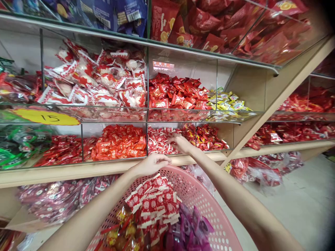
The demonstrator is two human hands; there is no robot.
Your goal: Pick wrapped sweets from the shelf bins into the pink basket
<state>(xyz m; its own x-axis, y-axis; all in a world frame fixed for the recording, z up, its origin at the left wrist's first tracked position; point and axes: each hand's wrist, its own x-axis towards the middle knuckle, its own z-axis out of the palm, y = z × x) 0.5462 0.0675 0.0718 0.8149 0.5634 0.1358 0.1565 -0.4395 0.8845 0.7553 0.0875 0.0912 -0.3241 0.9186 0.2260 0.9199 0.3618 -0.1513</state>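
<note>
My right hand (180, 142) reaches into a glass bin of small red-and-white wrapped candies (159, 140) on the lower shelf, fingers curled down among them. My left hand (152, 164) hovers over the far rim of a pink perforated basket (209, 205), fingers bent together; whether it holds anything is hidden. The basket holds a heap of the same red-and-white candies (154, 204), some purple wrapped sweets (191, 228) and gold-and-red ones (123, 233).
Glass-fronted bins line the wooden shelves: orange-red packets (120, 142), dark red sweets (206, 136), yellow ones (227, 101), green ones (18, 146). A yellow oval tag marked 15 (45, 117) sticks on the glass. Bagged sweets lie under the shelf. Pale floor shows at right.
</note>
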